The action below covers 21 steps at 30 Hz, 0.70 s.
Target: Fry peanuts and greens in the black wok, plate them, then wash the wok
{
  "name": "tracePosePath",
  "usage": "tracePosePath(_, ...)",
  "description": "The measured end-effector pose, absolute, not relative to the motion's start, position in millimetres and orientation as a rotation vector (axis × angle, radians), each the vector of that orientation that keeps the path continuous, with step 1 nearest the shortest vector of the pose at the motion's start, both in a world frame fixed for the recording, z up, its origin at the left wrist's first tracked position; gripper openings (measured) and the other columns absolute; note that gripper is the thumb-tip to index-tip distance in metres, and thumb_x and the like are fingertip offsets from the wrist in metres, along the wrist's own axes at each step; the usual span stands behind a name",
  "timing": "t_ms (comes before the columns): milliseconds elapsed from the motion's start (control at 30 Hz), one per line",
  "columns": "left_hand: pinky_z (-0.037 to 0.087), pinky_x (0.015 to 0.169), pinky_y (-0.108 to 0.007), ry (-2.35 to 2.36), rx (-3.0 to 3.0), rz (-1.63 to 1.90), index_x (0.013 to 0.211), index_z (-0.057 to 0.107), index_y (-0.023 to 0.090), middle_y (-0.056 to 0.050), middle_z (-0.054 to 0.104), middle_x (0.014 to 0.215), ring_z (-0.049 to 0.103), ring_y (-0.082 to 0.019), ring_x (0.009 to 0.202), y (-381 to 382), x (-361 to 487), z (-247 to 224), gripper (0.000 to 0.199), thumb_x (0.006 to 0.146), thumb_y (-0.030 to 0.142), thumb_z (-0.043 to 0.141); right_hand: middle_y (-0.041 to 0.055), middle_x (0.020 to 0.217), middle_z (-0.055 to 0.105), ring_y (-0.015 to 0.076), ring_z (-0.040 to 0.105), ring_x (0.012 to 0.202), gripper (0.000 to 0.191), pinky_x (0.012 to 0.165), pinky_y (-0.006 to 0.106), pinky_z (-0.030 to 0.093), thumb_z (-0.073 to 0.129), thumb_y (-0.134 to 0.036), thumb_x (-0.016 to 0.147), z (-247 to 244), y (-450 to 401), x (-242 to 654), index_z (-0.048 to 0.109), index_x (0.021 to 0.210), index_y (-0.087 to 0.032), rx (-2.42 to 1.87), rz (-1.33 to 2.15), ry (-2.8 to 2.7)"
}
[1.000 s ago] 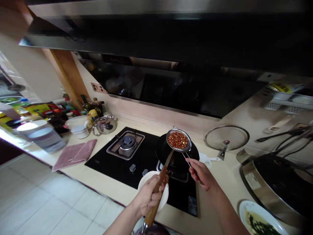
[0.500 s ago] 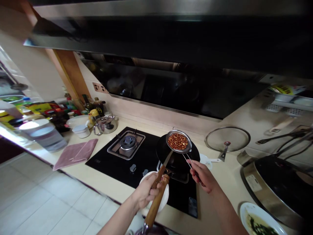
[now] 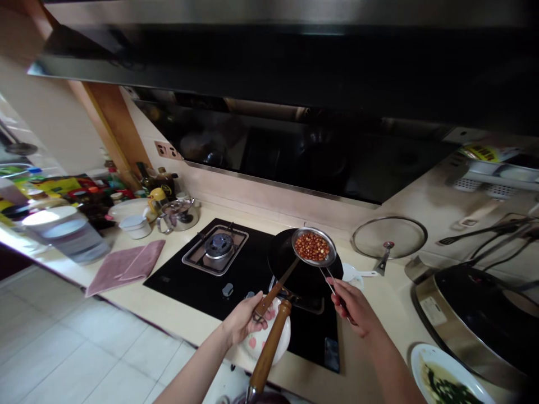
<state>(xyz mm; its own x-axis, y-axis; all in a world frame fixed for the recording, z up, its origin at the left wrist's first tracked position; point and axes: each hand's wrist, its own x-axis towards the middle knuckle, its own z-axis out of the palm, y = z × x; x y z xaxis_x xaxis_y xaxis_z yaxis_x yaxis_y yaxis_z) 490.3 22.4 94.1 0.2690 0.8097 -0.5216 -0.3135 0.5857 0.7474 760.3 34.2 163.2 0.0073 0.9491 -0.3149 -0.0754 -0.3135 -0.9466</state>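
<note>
My right hand [image 3: 353, 306] is closed around the handle of a metal strainer [image 3: 332, 258]. Reddish-brown peanuts [image 3: 311, 247] lie in its mesh bowl, held above the dark wok [image 3: 280, 252]. In my left hand [image 3: 248, 318] is the end of a wooden-handled spatula [image 3: 273, 294], its shaft reaching into the wok. The strainer hides the spatula's head. Beside my left fingers, the wok's thick wooden handle [image 3: 269, 353] points toward me. Under that handle is a white plate with pink spots [image 3: 252, 350], partly covered by my hand.
On the left of the black hob [image 3: 185, 292] is a second burner [image 3: 219, 245]. A pink cloth [image 3: 122, 266], a glass pot [image 3: 180, 216] and bottles stand left. Rightward are a glass lid [image 3: 389, 235], a large black-lidded cooker [image 3: 463, 320] and a plate of greens [image 3: 421, 359].
My left hand has shifted a little left, away from the wok's handle, still with the spatula. The strainer of peanuts has moved slightly right and down. More of the spotted plate shows.
</note>
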Motion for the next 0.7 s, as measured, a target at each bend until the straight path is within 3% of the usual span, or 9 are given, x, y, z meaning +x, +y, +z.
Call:
tracePosePath(133,0.044,0.046,-0.017,1.161,0.636,0.880,0.082,0.055,0.015,-0.001,0.062,0.063,0.057,-0.008,0.046,12,475,75,0.040,0.087,0.054,0.048,-0.0052,0.054,0.052,0.0053,0.040,0.036,0.058,0.034,0.014,0.014,0.067,-0.047,0.072,178,31,765,0.055,0.119,-0.015,-1.319,1.402,-1.017)
tracePosePath(233,0.029,0.038,-0.013,1.386,0.695,0.986,0.070,0.041,0.021,0.011,0.046,0.044,0.044,-0.004,0.036,-4,456,45,0.038,0.078,0.050,0.064,-0.0050,0.053,0.052,0.0053,0.040,0.035,0.056,0.034,0.014,0.013,0.067,-0.047,0.072,172,30,763,0.056,0.117,-0.015,-1.339,1.410,-0.985)
tracePosePath(333,0.020,0.035,-0.016,1.516,0.719,0.964,0.063,0.033,0.023,0.013,0.041,0.037,0.036,-0.004,0.030,-24,444,10,0.051,0.064,0.051,0.076,-0.0045,0.051,0.052,0.0041,0.039,0.035,0.044,0.034,0.013,0.016,0.067,-0.041,0.072,153,29,757,0.060,0.106,-0.014,-1.430,1.454,-0.906)
tracePosePath(400,0.029,0.036,-0.018,1.529,0.705,0.898,0.066,0.038,0.023,0.009,0.050,0.039,0.046,-0.009,0.032,-34,446,-11,0.053,0.059,0.062,0.072,-0.0041,0.051,0.052,0.0038,0.039,0.036,0.040,0.035,0.013,0.019,0.067,-0.040,0.071,145,27,755,0.061,0.100,-0.013,-1.460,1.479,-0.876)
tracePosePath(500,0.049,0.050,-0.027,1.445,0.616,0.814,0.085,0.048,0.022,0.001,0.065,0.054,0.065,-0.019,0.051,-39,458,-38,0.066,0.051,0.074,0.068,-0.0040,0.053,0.052,0.0038,0.039,0.038,0.046,0.036,0.013,0.021,0.068,-0.043,0.070,148,23,756,0.061,0.104,-0.013,-1.409,1.446,-0.914)
tracePosePath(567,0.053,0.056,-0.030,1.397,0.544,0.858,0.097,0.048,0.023,0.000,0.069,0.063,0.068,-0.021,0.057,-38,466,-52,0.076,0.045,0.073,0.071,-0.0042,0.053,0.053,0.0041,0.039,0.038,0.053,0.035,0.013,0.019,0.068,-0.047,0.070,157,21,757,0.060,0.110,-0.013,-1.370,1.420,-0.958)
tracePosePath(700,0.053,0.050,-0.027,1.399,0.506,0.983,0.102,0.047,0.023,0.004,0.066,0.062,0.063,-0.016,0.048,-42,462,-62,0.077,0.046,0.066,0.077,-0.0044,0.053,0.052,0.0047,0.038,0.036,0.058,0.034,0.014,0.012,0.068,-0.050,0.070,158,22,756,0.058,0.116,-0.016,-1.351,1.415,-0.956)
